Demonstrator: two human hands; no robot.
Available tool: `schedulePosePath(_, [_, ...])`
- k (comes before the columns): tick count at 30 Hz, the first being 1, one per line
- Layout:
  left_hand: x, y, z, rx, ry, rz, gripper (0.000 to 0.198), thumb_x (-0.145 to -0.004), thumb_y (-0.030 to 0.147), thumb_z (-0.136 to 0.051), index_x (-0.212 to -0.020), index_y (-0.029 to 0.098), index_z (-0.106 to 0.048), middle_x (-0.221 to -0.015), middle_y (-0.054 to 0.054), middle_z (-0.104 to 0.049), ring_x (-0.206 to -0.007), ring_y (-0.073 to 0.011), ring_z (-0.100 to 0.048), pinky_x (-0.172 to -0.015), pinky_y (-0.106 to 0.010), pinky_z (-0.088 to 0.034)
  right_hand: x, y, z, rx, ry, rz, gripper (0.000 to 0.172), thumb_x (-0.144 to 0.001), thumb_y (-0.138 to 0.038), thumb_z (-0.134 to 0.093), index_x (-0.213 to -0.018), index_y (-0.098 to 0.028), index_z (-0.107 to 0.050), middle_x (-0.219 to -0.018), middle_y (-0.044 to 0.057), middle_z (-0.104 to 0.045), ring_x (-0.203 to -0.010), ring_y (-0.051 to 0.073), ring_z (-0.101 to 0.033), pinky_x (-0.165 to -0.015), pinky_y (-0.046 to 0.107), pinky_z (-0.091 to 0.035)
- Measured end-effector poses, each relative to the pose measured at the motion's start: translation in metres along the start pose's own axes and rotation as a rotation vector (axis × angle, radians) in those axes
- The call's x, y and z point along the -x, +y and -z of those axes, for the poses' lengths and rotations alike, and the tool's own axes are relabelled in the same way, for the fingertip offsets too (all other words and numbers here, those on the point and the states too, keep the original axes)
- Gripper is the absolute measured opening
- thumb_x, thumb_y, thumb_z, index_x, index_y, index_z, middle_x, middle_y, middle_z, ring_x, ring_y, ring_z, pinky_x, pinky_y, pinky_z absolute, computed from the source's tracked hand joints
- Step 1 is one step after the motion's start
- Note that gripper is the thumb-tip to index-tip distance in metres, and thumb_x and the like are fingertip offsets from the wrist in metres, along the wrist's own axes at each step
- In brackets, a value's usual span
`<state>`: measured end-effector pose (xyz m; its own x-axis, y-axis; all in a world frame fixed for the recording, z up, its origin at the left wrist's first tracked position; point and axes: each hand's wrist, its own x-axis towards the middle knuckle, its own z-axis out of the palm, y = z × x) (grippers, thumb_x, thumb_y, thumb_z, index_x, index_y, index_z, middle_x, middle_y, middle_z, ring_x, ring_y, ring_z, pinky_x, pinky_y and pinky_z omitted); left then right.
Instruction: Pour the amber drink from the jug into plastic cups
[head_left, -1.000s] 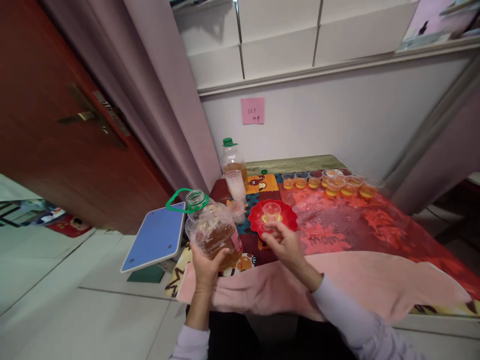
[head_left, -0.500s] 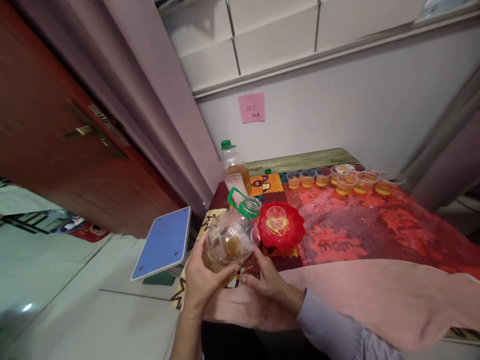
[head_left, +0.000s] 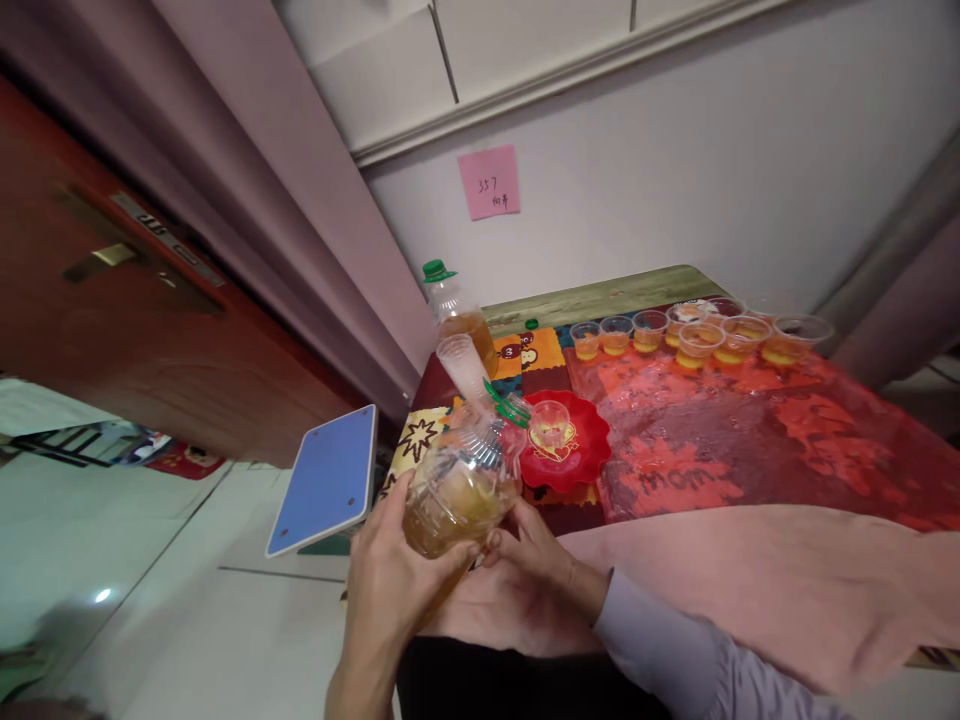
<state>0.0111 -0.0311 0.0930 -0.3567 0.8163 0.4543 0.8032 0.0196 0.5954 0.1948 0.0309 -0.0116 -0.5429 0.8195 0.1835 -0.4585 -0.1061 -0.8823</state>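
Left hand point(head_left: 397, 555) and right hand point(head_left: 529, 545) both clamped on tilted jug point(head_left: 454, 500), over near-left corner of tabletop point(head_left: 622, 293). Jug mouth beside clear cup point(head_left: 550, 425) in red plate point(head_left: 581, 465). Part-filled cups point(head_left: 699, 345) near far edge.

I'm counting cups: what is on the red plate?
A clear cup sits on the red plate. The tilted bottle hides part of the plate's left edge; anything there can't be seen.

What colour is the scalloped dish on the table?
The dish is red with a yellow design, best seen in the head view.
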Motion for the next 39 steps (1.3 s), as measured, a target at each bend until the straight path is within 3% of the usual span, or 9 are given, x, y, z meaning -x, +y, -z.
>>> schedulePosePath(3, [0.0,-0.001,0.0,-0.177,-0.067,-0.007,0.115,-0.039,0.064,-0.103,-0.145,0.03,-0.072,-0.124,-0.017,-0.082,-0.109,-0.0496,-0.076,-0.1,-0.07,-0.059,0.004,0.002,-0.003,-0.169,-0.063,-0.173,0.086,-0.084,-0.084,-0.079,-0.149,-0.033,-0.059,-0.134,0.01,-0.076,-0.098,0.027,-0.079,-0.074,0.04,-0.069])
schedulePosePath(7, [-0.003,0.011,0.003,-0.305,-0.195,0.041,0.113,-0.05,0.063,-0.097,-0.152,0.025,-0.065,-0.136,-0.021,-0.079,-0.121,-0.0489,-0.075,-0.104,-0.068,-0.059,0.01,0.001,-0.009,-0.327,-0.047,-0.243,0.074,-0.089,-0.079,-0.078,-0.144,-0.032,-0.063,-0.126,0.007,-0.079,-0.096,0.023,-0.08,-0.083,0.038,-0.068])
schedulePosePath(10, [-0.008,0.029,0.007,-0.412,-0.329,0.097,0.108,-0.065,0.058,-0.087,-0.16,0.019,-0.054,-0.148,-0.021,-0.072,-0.135,-0.0432,-0.07,-0.115,-0.06,-0.056,0.011,0.001,-0.011,-0.404,-0.041,-0.28,0.078,-0.085,-0.078,-0.083,-0.142,-0.028,-0.063,-0.118,0.007,-0.081,-0.093,0.021,-0.08,-0.083,0.037,-0.066])
schedulePosePath(15, [-0.016,0.054,0.008,-0.535,-0.461,0.123,0.109,-0.07,0.056,-0.083,-0.163,0.013,-0.047,-0.152,-0.024,-0.069,-0.141,-0.043,-0.066,-0.119,-0.057,-0.054,0.012,0.004,-0.012,-0.492,-0.014,-0.289,0.083,-0.083,-0.076,-0.086,-0.144,-0.027,-0.062,-0.12,0.009,-0.081,-0.089,0.023,-0.08,-0.085,0.042,-0.066])
schedulePosePath(21, [-0.021,0.066,0.005,-0.624,-0.522,0.131,0.107,-0.076,0.055,-0.08,-0.166,0.013,-0.04,-0.156,-0.024,-0.066,-0.143,-0.0423,-0.065,-0.119,-0.054,-0.053,0.012,0.003,-0.013,-0.534,0.015,-0.253,0.081,-0.089,-0.076,-0.08,-0.15,-0.028,-0.057,-0.131,0.011,-0.08,-0.097,0.028,-0.081,-0.091,0.051,-0.066])
schedulePosePath(30, [-0.025,0.08,0.002,-0.715,-0.533,0.11,0.11,-0.076,0.051,-0.083,-0.169,0.016,-0.035,-0.153,-0.022,-0.068,-0.139,-0.0405,-0.067,-0.114,-0.052,-0.054,0.012,0.004,-0.011,-0.556,-0.014,-0.281,0.082,-0.09,-0.083,-0.073,-0.146,-0.025,-0.055,-0.115,0.011,-0.082,-0.094,0.03,-0.082,-0.098,0.059,-0.062])
schedulePosePath(39, [-0.028,0.085,0.002,-0.759,-0.567,0.113,0.113,-0.078,0.054,-0.083,-0.172,0.017,-0.032,-0.151,-0.022,-0.068,-0.139,-0.0412,-0.067,-0.113,-0.053,-0.053,0.011,-0.005,-0.012,-0.592,-0.061,-0.295,0.081,-0.093,-0.085,-0.068,-0.146,-0.025,-0.057,-0.126,0.013,-0.081,-0.108,0.032,-0.08,-0.106,0.062,-0.057])
